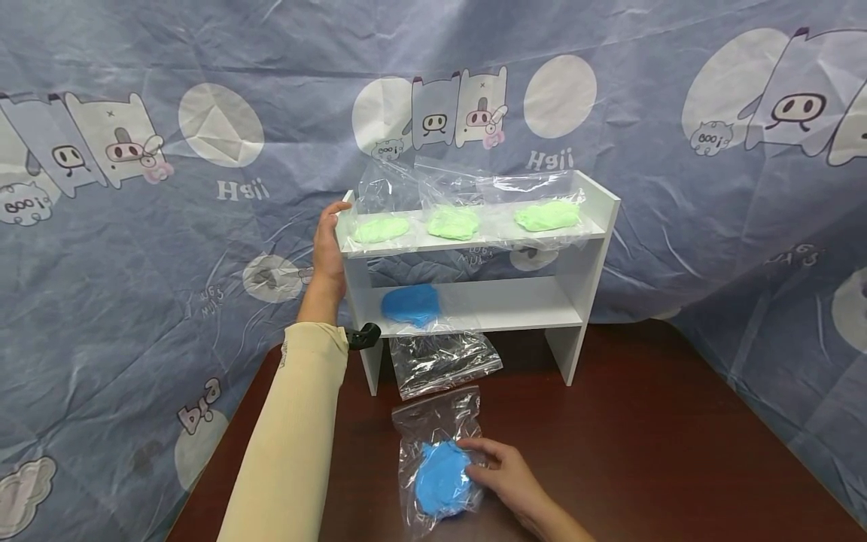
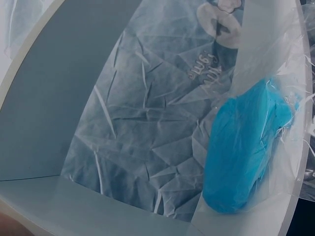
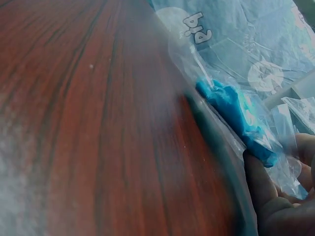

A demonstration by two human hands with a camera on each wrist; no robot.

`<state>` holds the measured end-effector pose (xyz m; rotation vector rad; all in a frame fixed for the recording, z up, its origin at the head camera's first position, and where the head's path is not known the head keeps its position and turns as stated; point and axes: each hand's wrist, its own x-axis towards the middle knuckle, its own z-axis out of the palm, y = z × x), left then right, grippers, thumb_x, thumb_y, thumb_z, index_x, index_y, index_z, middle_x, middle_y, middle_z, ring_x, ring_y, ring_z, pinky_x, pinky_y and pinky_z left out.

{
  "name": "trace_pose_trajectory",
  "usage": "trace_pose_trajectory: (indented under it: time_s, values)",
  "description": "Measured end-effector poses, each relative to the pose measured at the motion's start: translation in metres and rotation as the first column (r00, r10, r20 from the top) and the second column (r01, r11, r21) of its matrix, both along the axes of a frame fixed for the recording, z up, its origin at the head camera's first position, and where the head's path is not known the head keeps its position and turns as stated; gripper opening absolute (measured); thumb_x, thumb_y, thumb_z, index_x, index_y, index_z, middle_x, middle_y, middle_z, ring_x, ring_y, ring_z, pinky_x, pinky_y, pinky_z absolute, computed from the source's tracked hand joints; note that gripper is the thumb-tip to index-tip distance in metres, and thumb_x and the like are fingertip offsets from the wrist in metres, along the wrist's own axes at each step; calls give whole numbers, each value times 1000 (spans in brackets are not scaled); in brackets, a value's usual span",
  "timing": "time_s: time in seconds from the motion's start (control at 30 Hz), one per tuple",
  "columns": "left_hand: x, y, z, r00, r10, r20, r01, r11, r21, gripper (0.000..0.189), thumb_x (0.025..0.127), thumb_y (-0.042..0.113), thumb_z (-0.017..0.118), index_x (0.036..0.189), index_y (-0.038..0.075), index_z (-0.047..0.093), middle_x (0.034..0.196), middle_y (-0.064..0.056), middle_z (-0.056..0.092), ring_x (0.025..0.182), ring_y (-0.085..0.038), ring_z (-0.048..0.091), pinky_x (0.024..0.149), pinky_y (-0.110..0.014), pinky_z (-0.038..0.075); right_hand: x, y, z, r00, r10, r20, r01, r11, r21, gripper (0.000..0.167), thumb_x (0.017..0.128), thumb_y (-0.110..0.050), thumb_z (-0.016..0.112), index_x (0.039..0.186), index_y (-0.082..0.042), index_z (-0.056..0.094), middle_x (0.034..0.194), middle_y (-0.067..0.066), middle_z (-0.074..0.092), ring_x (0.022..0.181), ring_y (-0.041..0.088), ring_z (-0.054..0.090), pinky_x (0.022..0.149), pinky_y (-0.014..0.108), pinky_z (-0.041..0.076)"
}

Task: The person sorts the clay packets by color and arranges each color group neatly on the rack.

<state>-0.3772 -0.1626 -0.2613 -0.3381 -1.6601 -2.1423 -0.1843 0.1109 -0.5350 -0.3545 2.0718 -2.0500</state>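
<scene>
Near the front of the table, my right hand (image 1: 508,478) pinches the edge of a clear zip bag (image 1: 436,414) that contains a flattened blue lump (image 1: 443,478). In the right wrist view, the thumb (image 3: 258,182) and fingers meet at the bag beside its blue lump (image 3: 236,115). My left hand (image 1: 330,245) holds the left side panel of a small white two-tier shelf (image 1: 515,305), fingers curled over its upper edge. On the lower tier is another bagged blue lump (image 1: 411,305); its clear zip end (image 1: 443,365) hangs over the front.
Clear bags with green lumps stand along the upper tier: left (image 1: 381,229), middle (image 1: 452,223) and right (image 1: 549,216). The shelf stands on a dark red-brown wooden table (image 1: 650,429). A printed blue-grey cloth (image 1: 271,68) hangs behind and around it.
</scene>
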Motion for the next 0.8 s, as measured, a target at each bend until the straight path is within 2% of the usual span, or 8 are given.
trace_pose_trajectory:
  time_s: [0.2, 0.37, 0.57, 0.7, 0.8]
  values:
    - [-2, 0, -2, 1000, -18, -17, 18, 1000, 9, 41, 97, 26, 30, 129, 17, 54, 112, -3, 52, 88, -12, 51, 78, -25, 43, 1, 4, 1, 1000, -7, 13, 6, 1000, 18, 47, 86, -2, 70, 131, 3, 62, 133, 27, 60, 95, 7, 65, 80, 21, 54]
    - [-2, 0, -3, 1000, -15, -21, 15, 1000, 5, 41, 96, 26, 31, 129, 16, 54, 113, -4, 52, 89, -12, 50, 79, -26, 43, 2, 8, 4, 1000, 4, 29, -4, 1000, 9, 47, 86, -3, 70, 132, 2, 61, 130, 27, 62, 90, 8, 68, 78, 23, 56]
    - [-2, 0, -2, 1000, -18, -20, 18, 1000, 7, 41, 97, 26, 31, 130, 17, 54, 117, -8, 51, 90, -13, 51, 79, -26, 43, 6, 16, 14, 999, 22, 45, -23, 1000, 18, 47, 87, -7, 71, 132, 2, 61, 128, 25, 63, 89, 11, 69, 78, 26, 57]
    - [-1, -1, -1, 1000, -19, -11, 19, 1000, 9, 39, 98, 27, 31, 129, 19, 54, 116, -9, 51, 88, -12, 52, 77, -25, 44, 8, 22, 23, 999, 32, 26, -32, 999, 11, 48, 87, -5, 70, 132, 4, 60, 127, 27, 63, 90, 11, 70, 78, 26, 58]
    - [-1, -1, -2, 1000, -11, -4, 11, 1000, -3, 42, 98, 27, 31, 133, 15, 52, 117, -9, 51, 89, -12, 52, 77, -25, 45, 10, 27, 29, 999, 41, 13, -41, 999, 1, 48, 87, -5, 70, 133, 7, 59, 126, 29, 63, 90, 11, 70, 78, 26, 58]
